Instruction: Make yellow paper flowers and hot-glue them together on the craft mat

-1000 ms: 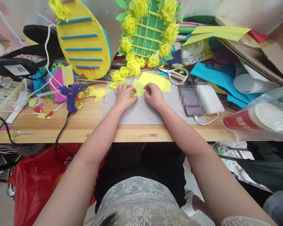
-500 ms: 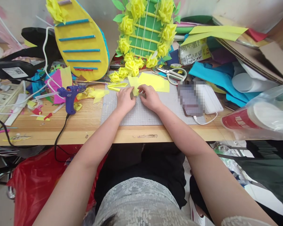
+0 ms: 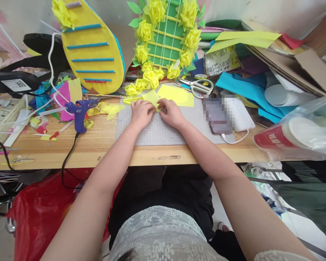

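Note:
Both of my hands rest on a grey cutting mat [image 3: 163, 132] on the wooden table. My left hand [image 3: 140, 113] and my right hand [image 3: 171, 112] pinch a small folded piece of yellow paper [image 3: 151, 97] between their fingertips, fingers curled on it. A larger yellow sheet [image 3: 176, 95] lies flat just beyond my right hand. Small yellow paper flowers [image 3: 141, 85] sit at the mat's far edge.
A purple glue gun [image 3: 79, 110] with a black cord stands left of the mat. Scissors [image 3: 199, 86], a phone [image 3: 216, 114] and a white charger lie to the right. A yellow felt shape [image 3: 93, 54], a green flower-trimmed piece [image 3: 165, 40] and piled felt crowd the back.
The small yellow piece, flat under my fingers a second ago, has been folded up and drawn between both hands' fingertips. The hands have come closer together.

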The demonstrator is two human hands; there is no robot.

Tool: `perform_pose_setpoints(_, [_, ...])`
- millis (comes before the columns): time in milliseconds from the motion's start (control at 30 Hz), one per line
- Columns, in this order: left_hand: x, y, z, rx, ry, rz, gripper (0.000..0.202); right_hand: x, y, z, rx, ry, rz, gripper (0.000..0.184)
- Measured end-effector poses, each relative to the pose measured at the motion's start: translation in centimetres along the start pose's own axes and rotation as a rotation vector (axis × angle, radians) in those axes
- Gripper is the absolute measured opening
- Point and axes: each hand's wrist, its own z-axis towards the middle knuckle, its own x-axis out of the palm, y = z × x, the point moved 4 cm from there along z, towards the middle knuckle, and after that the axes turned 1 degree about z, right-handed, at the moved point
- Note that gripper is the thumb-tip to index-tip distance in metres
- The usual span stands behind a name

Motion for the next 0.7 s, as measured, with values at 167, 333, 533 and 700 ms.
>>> perform_pose_setpoints(167, [0.39,-0.05,0.38,-0.032,-0.009,0.012,0.022,0.05,0.02,0.19,0.039,-0.006,0.027,0.029])
perform_pose_setpoints(333, [0.7,0.08,0.64,-0.098,-0.041,-0.017,0.019,0.32,0.11,0.51,0.121,-0.027,0.035,0.023])
perform_pose_setpoints(533, [0.97,0.36,0.81,-0.144,-0.056,-0.036,0.022,0.57,0.67,0.7,0.163,-0.035,-0.039,0.024])
perform_pose_setpoints(700, [0.88,0.24,0.76,-0.164,-0.076,-0.034,0.022,0.39,0.97,0.61,0.174,-0.027,-0.057,0.024])
